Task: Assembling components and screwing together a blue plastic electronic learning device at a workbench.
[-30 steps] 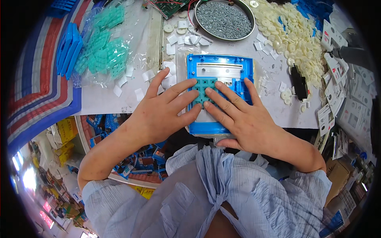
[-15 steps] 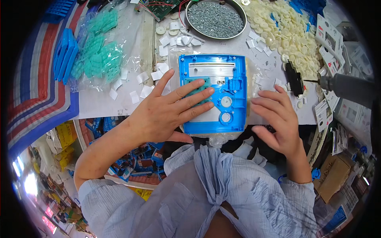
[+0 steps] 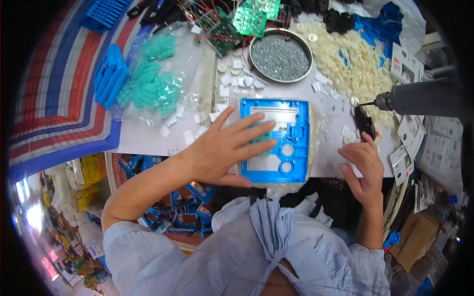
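A blue plastic housing point(image 3: 303, 165) lies open side up at the table's front, on a padded, plastic-wrapped piece. It has white panels and two round openings, a white disc in the upper one. My left hand point(image 3: 215, 153) rests flat across its left side, fingers spread over a teal rubber keypad point(image 3: 261, 132) that they partly hide; the thumb lies along the lower edge. Off to the right, my right hand point(image 3: 366, 170) hovers at the table edge with bent fingers, thumb apart, nothing visibly held. Its fingertips are nearest a black plastic part point(image 3: 364, 123) and cream discs.
A round metal tray point(image 3: 309, 52) of small screws stands behind the housing. A grey power screwdriver point(image 3: 419, 99) juts in from the right beside piled cream discs point(image 3: 355, 59). Bagged teal keypads point(image 3: 158, 91), blue parts point(image 3: 109, 76), circuit boards point(image 3: 249, 19) and white squares point(image 3: 197, 117) surround the work.
My right hand has moved right, away from the housing toward the black part. My left hand stays on the housing. The whole view has shifted, showing more of the table's far side.
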Motion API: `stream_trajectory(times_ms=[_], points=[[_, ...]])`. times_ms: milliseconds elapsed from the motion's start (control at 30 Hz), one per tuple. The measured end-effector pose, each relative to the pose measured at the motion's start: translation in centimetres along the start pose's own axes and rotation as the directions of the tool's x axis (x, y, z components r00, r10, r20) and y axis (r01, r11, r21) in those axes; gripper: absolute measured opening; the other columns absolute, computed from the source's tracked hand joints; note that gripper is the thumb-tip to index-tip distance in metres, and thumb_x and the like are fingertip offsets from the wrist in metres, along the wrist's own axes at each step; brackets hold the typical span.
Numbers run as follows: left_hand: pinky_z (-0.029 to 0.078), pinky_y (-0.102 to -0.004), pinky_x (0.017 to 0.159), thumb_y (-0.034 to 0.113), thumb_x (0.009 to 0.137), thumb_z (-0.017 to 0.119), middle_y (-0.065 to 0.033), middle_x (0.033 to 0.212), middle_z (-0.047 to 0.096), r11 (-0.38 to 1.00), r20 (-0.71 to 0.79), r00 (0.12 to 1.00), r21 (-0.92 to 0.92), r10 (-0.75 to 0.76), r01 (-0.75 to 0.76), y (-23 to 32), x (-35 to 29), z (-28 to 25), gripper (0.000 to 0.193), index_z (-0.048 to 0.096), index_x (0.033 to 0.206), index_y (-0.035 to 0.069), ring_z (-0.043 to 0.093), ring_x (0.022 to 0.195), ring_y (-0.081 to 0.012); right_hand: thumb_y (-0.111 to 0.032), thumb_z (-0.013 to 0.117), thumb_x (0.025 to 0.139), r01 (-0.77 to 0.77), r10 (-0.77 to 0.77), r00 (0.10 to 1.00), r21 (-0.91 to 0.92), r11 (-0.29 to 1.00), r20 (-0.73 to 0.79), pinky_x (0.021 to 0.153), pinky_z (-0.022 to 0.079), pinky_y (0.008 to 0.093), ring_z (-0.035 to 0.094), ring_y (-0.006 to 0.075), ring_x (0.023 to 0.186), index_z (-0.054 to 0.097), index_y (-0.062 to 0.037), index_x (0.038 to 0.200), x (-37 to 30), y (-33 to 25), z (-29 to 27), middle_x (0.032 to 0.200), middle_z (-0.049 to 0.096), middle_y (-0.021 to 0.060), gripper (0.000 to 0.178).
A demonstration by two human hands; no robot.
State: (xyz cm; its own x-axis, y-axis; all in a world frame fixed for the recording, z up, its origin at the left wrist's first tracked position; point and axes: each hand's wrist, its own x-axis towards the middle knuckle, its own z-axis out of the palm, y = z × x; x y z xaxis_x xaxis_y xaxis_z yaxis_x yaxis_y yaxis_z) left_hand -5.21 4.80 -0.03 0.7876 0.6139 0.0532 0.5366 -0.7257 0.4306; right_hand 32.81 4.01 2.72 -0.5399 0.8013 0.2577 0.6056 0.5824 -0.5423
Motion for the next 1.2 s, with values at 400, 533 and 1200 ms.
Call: stream_trajectory(times_ms=[400,533,1200], points=[[0.054,-0.0334,0.077,0.010,0.084,0.071,-0.0084,0.091,0.069,0.848,-0.265,0.817,-0.004,-0.512,0.531,-18.2,10.2,-8.0,0.030,0.070,0.114,0.004,0.066,0.083,-0.0189,-0.004,0.078,0.078,0.041,-0.042,0.999,0.062,0.997,0.016,0.098,0.050,0.0478,0.068,0.0302,0.091,0.073,-0.0015,0.100,0.5,0.0,0.3,0.091,0.072,0.0111,0.023],[0.051,-0.0269,0.076,0.004,0.087,0.069,-0.0048,0.091,0.066,0.862,-0.135,0.851,-0.093,-0.508,0.499,-16.8,8.5,-10.8,0.019,0.068,0.106,0.001,0.063,0.086,-0.0103,-0.001,0.078,0.077,-0.025,0.028,0.999,0.071,0.997,-0.036,0.087,0.054,0.0423,0.068,0.0309,0.089,0.074,-0.0005,0.098,-1.2,0.8,0.3,0.088,0.072,0.0118,0.021],[0.058,-0.0375,0.074,-0.004,0.089,0.070,-0.0104,0.085,0.063,0.980,-0.723,0.687,0.178,0.074,0.082,5.2,-1.1,-7.1,0.018,0.056,0.095,0.006,0.067,0.085,-0.0277,-0.021,0.061,0.103,-0.264,0.055,0.963,0.886,0.380,0.263,0.086,0.050,0.0285,0.062,0.0110,0.100,0.067,0.0019,0.120,12.8,-4.6,4.5,0.106,0.069,0.0070,0.029]])
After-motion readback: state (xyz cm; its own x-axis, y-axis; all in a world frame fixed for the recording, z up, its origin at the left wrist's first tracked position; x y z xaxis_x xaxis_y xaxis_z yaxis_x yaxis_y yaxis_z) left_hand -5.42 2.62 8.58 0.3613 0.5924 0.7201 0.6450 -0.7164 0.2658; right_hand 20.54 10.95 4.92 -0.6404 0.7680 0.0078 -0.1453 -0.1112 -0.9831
